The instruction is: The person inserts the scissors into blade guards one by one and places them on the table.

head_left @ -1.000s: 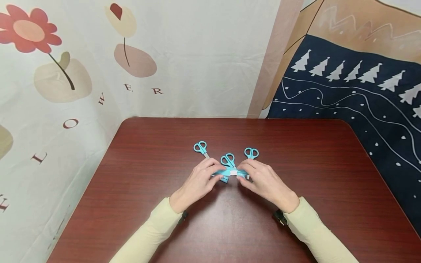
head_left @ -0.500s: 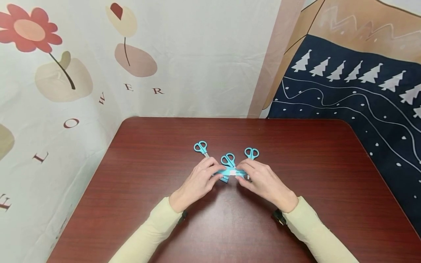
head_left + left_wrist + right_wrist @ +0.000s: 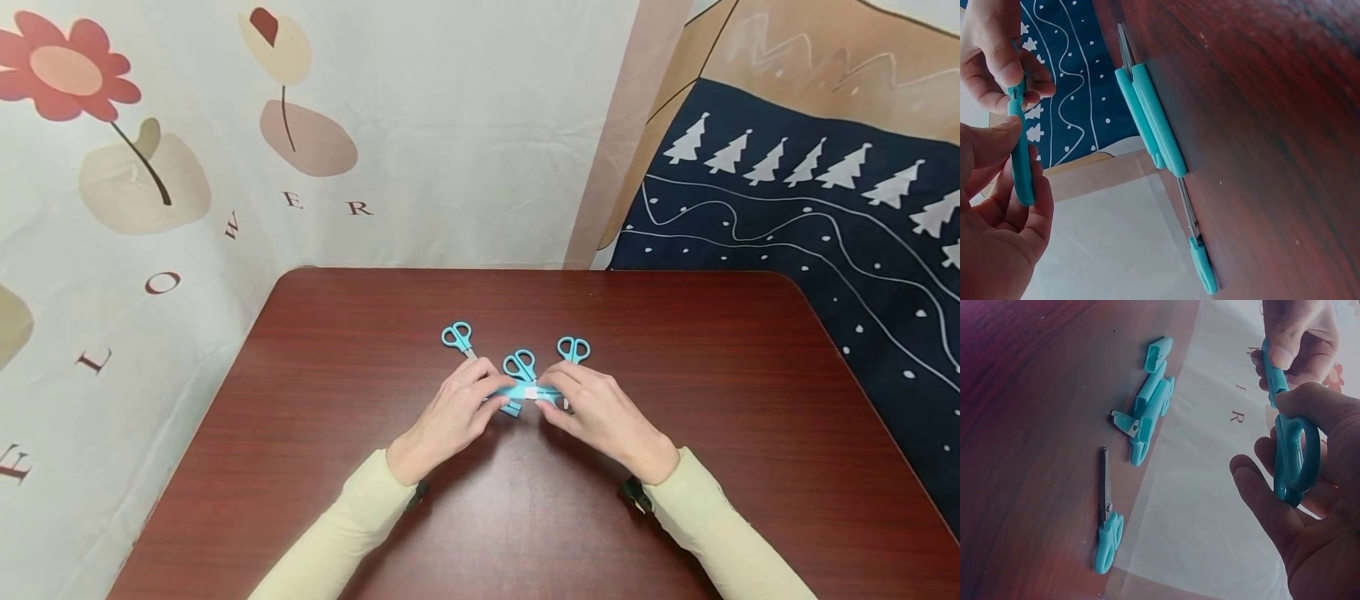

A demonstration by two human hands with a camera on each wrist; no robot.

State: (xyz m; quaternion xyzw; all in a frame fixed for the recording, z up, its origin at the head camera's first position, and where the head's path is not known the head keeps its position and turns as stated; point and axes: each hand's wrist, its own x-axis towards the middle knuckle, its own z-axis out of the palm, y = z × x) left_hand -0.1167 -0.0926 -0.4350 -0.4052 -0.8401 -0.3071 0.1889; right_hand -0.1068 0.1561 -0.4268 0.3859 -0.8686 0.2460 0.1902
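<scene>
Both hands hold one pair of teal scissors point(image 3: 1290, 456) just above the table. My right hand point(image 3: 607, 412) pinches it at its looped handles. With thumb and fingers, my left hand point(image 3: 450, 408) grips a teal blade cover point(image 3: 1021, 159), which sits over the blades; its mouth lies close to the handles. A pale patch shows between the hands in the head view. Beyond them lie a left pair of scissors point(image 3: 457, 335), a middle pair of scissors point(image 3: 519, 365) and a right pair of scissors point(image 3: 573, 349). The right pair's blades are bare in the right wrist view.
A loose teal cover point(image 3: 1159, 355) lies on the dark red wooden table point(image 3: 360, 333), beside the middle scissors and another teal cover point(image 3: 1149, 390). Behind the table hang a pale flower-print cloth point(image 3: 465, 150) and a navy cloth with white trees point(image 3: 750, 217).
My right hand has edged very slightly left, toward the left hand. Both hands keep their hold on the scissors and cover, and the things on the table have not moved.
</scene>
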